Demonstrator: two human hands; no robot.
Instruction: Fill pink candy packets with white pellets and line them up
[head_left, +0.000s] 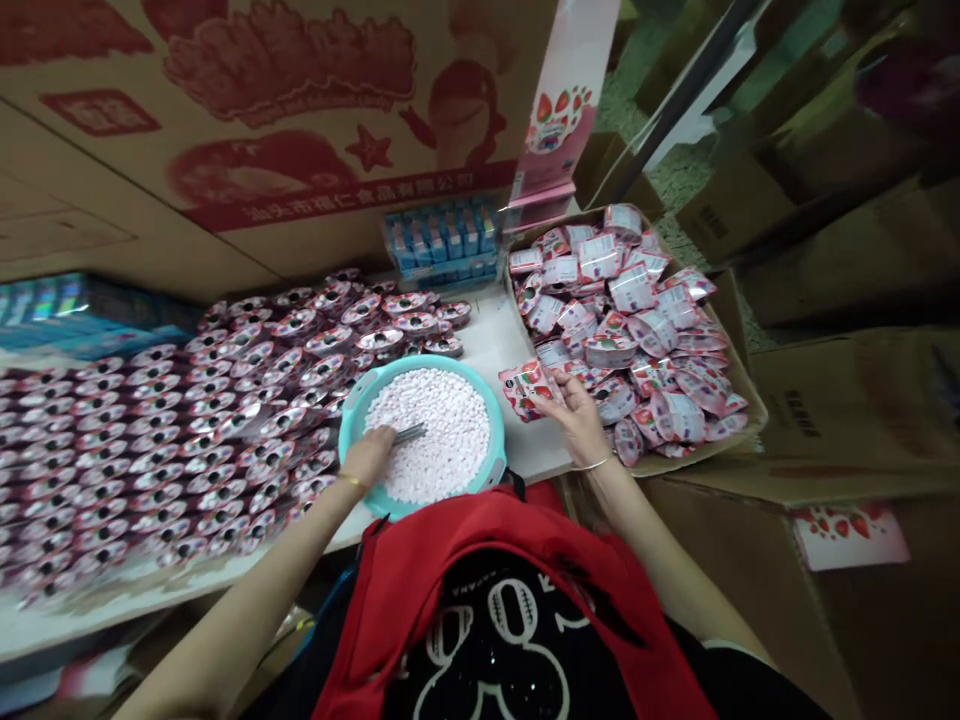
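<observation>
A turquoise basin (497, 468) full of small white pieces (442, 430) sits at the table's front edge. Over its left side, my left hand (369, 455) is closed round a metal scoop or tube (409, 433) whose end reaches over the pieces. Right of the basin, my right hand (581, 418) pinches a red and pink strawberry-print pouch (527, 390) by its right edge. Beside that hand stands an open carton (756, 410) heaped with similar pouches (600, 257). Rows of upright pouches (217, 400) cover the table left of the basin.
The white table (487, 335) shows between basin and carton. Blue packs (442, 240) stand at the back, with more blue boxes (90, 310) at the far left. A large printed cardboard box (247, 130) rises behind them. Brown cartons (847, 410) fill the right side.
</observation>
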